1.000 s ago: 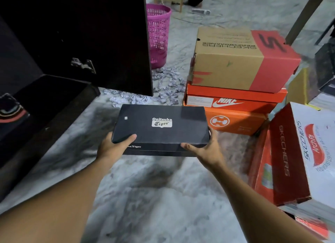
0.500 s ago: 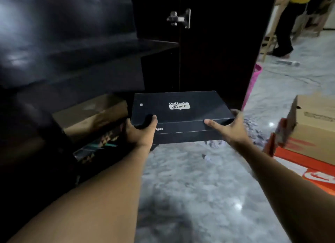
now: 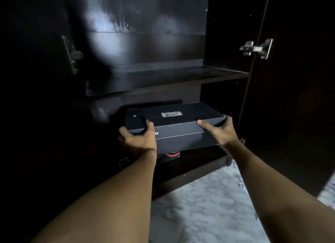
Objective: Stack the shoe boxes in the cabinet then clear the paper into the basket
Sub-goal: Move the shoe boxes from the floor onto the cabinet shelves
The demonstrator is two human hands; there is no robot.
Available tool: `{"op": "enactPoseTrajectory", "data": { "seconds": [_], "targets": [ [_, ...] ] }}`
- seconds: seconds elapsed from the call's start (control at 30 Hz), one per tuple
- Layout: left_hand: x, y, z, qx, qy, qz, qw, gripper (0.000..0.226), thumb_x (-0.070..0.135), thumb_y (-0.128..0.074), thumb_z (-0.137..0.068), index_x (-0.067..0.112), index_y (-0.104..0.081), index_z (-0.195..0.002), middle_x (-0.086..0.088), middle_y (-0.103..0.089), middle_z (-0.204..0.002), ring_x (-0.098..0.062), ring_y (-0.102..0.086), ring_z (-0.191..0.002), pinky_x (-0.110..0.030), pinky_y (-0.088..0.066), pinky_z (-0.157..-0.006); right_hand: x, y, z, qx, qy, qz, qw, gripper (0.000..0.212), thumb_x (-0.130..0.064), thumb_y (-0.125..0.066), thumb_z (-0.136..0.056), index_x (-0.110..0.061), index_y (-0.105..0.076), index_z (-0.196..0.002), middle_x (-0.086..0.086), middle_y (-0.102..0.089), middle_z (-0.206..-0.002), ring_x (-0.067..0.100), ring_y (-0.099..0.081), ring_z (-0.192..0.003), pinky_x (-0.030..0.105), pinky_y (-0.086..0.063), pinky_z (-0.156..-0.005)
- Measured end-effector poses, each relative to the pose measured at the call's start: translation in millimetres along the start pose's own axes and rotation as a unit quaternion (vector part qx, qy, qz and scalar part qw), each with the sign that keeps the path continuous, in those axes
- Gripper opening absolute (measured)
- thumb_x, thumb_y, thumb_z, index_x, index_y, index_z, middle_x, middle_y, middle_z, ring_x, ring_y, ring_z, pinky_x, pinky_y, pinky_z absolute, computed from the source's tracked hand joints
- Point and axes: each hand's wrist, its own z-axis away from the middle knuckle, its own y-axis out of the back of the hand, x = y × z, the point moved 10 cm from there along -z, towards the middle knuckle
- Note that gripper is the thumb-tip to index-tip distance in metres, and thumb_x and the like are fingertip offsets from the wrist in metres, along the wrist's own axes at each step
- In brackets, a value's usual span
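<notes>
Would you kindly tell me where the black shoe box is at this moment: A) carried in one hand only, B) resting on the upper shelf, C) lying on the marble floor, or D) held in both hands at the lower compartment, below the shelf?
D: the left hand and right hand grip the ends of the black shoe box, at the opening beneath the shelf.

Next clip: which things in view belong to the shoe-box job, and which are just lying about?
Job in hand:
- black cardboard shoe box with a white logo label, gripped at both ends
- left hand
- right hand
- dark wooden cabinet

Just there:
- metal door hinge
- grey marbled floor
</notes>
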Motion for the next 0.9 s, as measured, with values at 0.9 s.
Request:
{"op": "enactPoseTrajectory", "data": {
  "seconds": [0.9],
  "targets": [
    [-4.0,-47.0,-37.5,-0.161,-0.254,-0.351,0.887,0.093,0.045,-0.062,-0.087,0.021,-0.006,-0.157,-0.017,0.009,-0.162,-0.039,-0.012,-0.148,-0.045,-0.021,-0.120,41.4,-125.9,-35.8,-0.085,0.001,0.113,0.990,0.083,-0.035,-0.070,-0.087,-0.031,-0.022,-0.155,0.000,-0.043,-0.151,0.023,-0.045,-0.136,0.046,-0.038,-0.114]
  ]
}}
